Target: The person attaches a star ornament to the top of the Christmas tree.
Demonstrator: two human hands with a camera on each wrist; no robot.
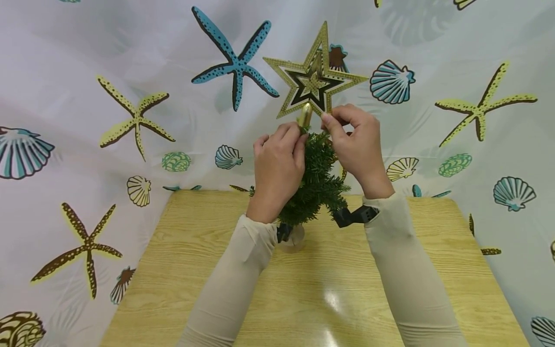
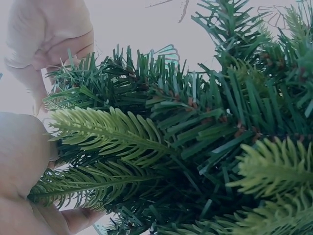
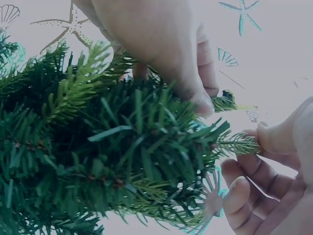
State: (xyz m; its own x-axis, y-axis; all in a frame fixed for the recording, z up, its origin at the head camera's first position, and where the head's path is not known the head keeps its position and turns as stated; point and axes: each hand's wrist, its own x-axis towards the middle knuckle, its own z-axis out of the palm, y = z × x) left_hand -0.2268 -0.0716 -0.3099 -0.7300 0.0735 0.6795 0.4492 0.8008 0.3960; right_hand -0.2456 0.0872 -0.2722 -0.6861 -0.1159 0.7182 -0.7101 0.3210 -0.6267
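A gold star tree topper (image 1: 314, 86) stands at the top of a small artificial Christmas tree (image 1: 316, 185), its gold tube (image 1: 306, 115) pointing at the treetop. My left hand (image 1: 279, 166) holds the tip of the tree just below that tube, its fingers curled round the green branches. My right hand (image 1: 357, 137) pinches the star's lower right point between thumb and fingers. Close up in both wrist views are the dark green needles (image 2: 195, 117) and lighter sprigs (image 2: 107, 127). The star itself is out of sight there.
Beneath the tree is a light wooden table (image 1: 195, 279), with a round pale base (image 1: 295, 241) partly behind the left sleeve. A white curtain (image 1: 173, 29) printed with starfish and shells hangs behind. Black wrist mounts (image 1: 353, 217) sit near the lower branches.
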